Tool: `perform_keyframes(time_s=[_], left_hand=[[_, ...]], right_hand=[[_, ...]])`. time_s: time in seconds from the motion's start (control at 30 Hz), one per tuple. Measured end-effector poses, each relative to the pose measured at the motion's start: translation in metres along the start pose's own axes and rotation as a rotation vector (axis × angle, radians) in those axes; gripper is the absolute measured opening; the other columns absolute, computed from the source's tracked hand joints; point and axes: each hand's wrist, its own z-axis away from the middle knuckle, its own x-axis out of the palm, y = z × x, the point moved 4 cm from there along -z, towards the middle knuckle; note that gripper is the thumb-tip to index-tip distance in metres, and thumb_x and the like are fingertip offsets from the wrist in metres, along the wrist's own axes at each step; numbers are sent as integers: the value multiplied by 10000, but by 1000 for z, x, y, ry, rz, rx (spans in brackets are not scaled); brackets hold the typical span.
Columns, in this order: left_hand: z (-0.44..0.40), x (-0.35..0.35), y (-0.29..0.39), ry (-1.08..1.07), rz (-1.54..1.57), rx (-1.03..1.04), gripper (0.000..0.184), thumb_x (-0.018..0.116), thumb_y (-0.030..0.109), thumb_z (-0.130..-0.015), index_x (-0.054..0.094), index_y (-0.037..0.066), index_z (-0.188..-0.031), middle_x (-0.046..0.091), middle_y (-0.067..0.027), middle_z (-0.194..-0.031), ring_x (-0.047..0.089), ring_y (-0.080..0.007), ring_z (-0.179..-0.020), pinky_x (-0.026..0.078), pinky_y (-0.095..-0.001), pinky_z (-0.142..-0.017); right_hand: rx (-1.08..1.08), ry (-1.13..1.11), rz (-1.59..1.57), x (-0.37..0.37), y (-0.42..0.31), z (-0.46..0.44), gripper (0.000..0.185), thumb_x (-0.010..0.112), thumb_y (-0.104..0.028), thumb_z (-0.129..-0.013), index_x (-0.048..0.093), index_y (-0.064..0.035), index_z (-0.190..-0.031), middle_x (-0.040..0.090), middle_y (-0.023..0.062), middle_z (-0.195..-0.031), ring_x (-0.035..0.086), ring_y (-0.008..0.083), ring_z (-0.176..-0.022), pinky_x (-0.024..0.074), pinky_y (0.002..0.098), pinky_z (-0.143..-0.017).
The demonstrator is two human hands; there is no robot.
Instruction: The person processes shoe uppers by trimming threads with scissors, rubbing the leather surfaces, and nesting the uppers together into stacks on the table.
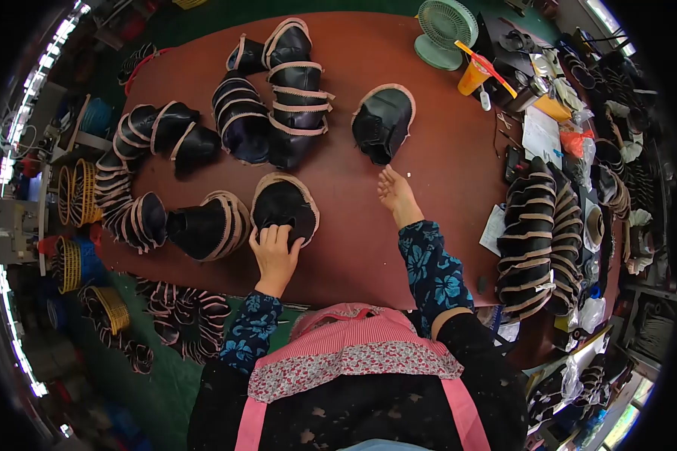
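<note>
My left hand (276,257) grips the near edge of a black shoe upper (277,201) with a tan rim, its fingers at the dark opening and the thumb to the right. The upper lies on the reddish-brown table (346,255). Farther right, my right hand (396,194) is held out with the fingers loosely extended and nothing visible in it. Just beyond its fingertips lies another black shoe upper (387,120), rim facing away from me; I cannot tell whether they touch.
Nested rows of shoe uppers (128,173) curve along the left, with more stacks (297,90) at the back. At right lie long bundles of uppers (529,237) and papers (541,134). A green fan (447,26) and an orange drink cup (472,77) stand far right.
</note>
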Motion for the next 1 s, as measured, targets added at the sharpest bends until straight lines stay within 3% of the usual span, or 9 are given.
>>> perform_keyframes(time_s=[0.13, 0.23, 0.4, 0.53, 0.7, 0.83, 0.9, 0.93, 1.0], left_hand=[[-3, 0, -1, -7, 14, -7, 292, 795, 257, -835, 625, 83, -995, 589, -62, -941, 562, -278, -969, 358, -494, -1041], [-2, 0, -7, -22, 55, 12, 293, 803, 260, -830, 610, 75, -948, 577, -59, -912, 556, -281, -941, 361, -472, -1002], [-3, 0, -8, -62, 92, -33, 281, 816, 232, -809, 598, 87, -909, 581, -57, -898, 562, -280, -946, 367, -483, -1007], [2, -8, -4, -29, 193, -104, 263, 787, 224, -865, 625, 90, -1022, 635, -53, -990, 584, -270, -1025, 326, -497, -1079], [-3, -54, 20, 198, 341, -157, 235, 683, 134, -945, 629, 59, -1161, 657, -67, -1106, 578, -298, -1114, 321, -477, -1115], [-36, -61, 52, 217, 886, -487, 378, 705, 139, -956, 614, 12, -1300, 675, -60, -1183, 597, -227, -1131, 408, -356, -1066], [-44, -47, 70, -208, 1545, -623, 338, 716, 146, -967, 648, -16, -1256, 693, -47, -1188, 628, -148, -1070, 480, -298, -973], [-51, -53, 82, -263, 1628, -594, 280, 700, 142, -986, 679, -29, -1207, 706, -37, -1155, 638, -97, -1022, 511, -257, -907], [-62, -65, 101, -266, 1680, -590, 257, 687, 129, -992, 685, -28, -1195, 709, -33, -1145, 640, -99, -1023, 511, -259, -915]], right_hand=[[-302, 227, 321, 28, -1, 0, 257, 786, -285, -892, 689, -94, -1034, 624, 4, -894, 539, 159, -794, 429, 285, -680], [-536, 604, 638, 62, -34, 20, 920, 865, -527, -733, 484, 5, -1381, 457, 227, -1371, 519, 353, -1245, 450, 448, -1041], [-601, 455, 679, 107, -81, -5, 1148, 846, -622, -695, 326, -22, -1523, 301, 289, -1443, 429, 468, -1334, 418, 511, -1087], [-488, 299, 951, 103, -94, -44, 729, 537, -220, -894, 306, 8, -1547, 697, 216, -1027, 708, 289, -781, 580, 362, -617], [-525, -242, 681, 83, -52, 65, 453, 402, -103, -974, 537, -35, -1401, 639, 76, -813, 510, 116, -537, 413, 272, -472], [-552, -469, 677, 42, -24, 203, 477, 372, -138, -996, 542, -21, -1426, 647, 35, -840, 490, 75, -558, 373, 206, -496], [-581, -509, 752, 27, -12, 244, 481, 359, -96, -1002, 520, -8, -1446, 656, 11, -914, 446, 35, -571, 350, 191, -508], [-612, -546, 812, 13, -10, 252, 513, 404, -262, -1052, 466, -13, -1497, 675, 85, -1163, 627, 103, -795, 494, 233, -688], [-471, -566, 476, -5, -4, 268, 589, 418, -375, -1050, 429, -25, -1524, 603, 121, -1318, 612, 161, -1017, 484, 296, -858]])
